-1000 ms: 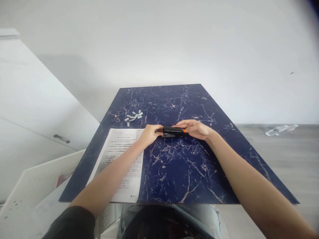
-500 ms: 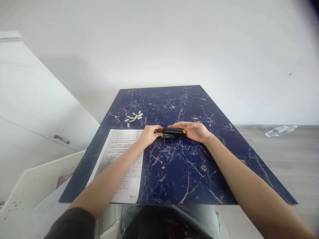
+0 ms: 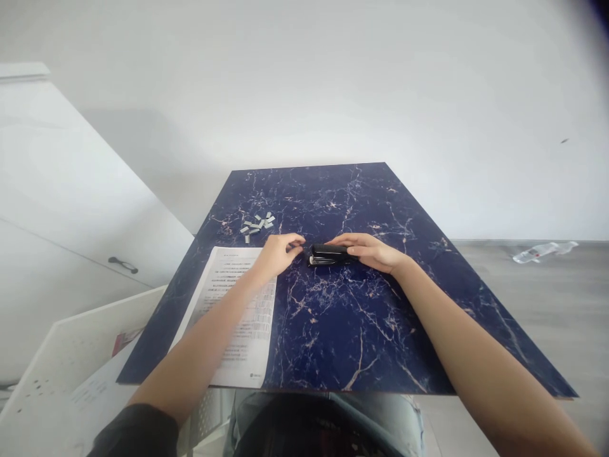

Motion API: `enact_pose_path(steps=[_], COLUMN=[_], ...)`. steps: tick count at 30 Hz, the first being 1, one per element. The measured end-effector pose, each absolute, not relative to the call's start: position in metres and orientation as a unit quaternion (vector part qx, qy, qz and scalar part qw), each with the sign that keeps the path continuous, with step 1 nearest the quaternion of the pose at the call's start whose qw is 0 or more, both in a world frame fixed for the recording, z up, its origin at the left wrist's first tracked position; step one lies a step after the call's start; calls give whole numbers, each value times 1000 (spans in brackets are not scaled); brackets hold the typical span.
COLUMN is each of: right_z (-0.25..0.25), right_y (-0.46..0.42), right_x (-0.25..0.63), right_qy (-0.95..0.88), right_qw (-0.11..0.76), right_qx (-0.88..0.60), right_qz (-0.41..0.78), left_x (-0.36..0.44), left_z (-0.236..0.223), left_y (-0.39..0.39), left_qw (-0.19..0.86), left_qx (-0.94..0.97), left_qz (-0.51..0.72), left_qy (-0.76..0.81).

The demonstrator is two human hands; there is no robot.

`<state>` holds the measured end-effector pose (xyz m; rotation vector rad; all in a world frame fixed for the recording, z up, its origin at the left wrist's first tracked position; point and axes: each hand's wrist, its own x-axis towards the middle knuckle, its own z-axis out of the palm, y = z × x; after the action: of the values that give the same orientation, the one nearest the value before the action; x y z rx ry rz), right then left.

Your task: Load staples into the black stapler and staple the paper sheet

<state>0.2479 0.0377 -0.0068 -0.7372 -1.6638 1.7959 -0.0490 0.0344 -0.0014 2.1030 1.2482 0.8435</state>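
Black oblong stapler [image 3: 329,250] is gripped by the right hand [image 3: 375,251]; left of it, printed white paper [image 3: 245,368] is unclamped, left hand [image 3: 275,255] apart, grasp unclear.

Right hand [image 3: 371,250] on black stapler [image 3: 330,253]; left hand [image 3: 280,254] just beside, apart.
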Motion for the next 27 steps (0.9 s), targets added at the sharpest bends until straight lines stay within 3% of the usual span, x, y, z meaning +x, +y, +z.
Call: enact_pose_path(steps=[6,10,19,27], right_z=[-8,-6,-6,-11], right_y=[40,40,38,36], right_x=[247,246,239,234], right_qy=[-707,-748,-780,-826], right_qw=[249,222,200,217], right_qx=[-352,-377,-399,-392], right_qz=[560,499,438,343], left_x=[-84,-132,-194,-193], left_z=[50,67,20,11], left_y=[23,4,-77,-91], left_qw=[152,151,75,99], left_qx=[767,704,469,558], left_qz=[163,54,-2,28], left_qy=[602,692,880,824])
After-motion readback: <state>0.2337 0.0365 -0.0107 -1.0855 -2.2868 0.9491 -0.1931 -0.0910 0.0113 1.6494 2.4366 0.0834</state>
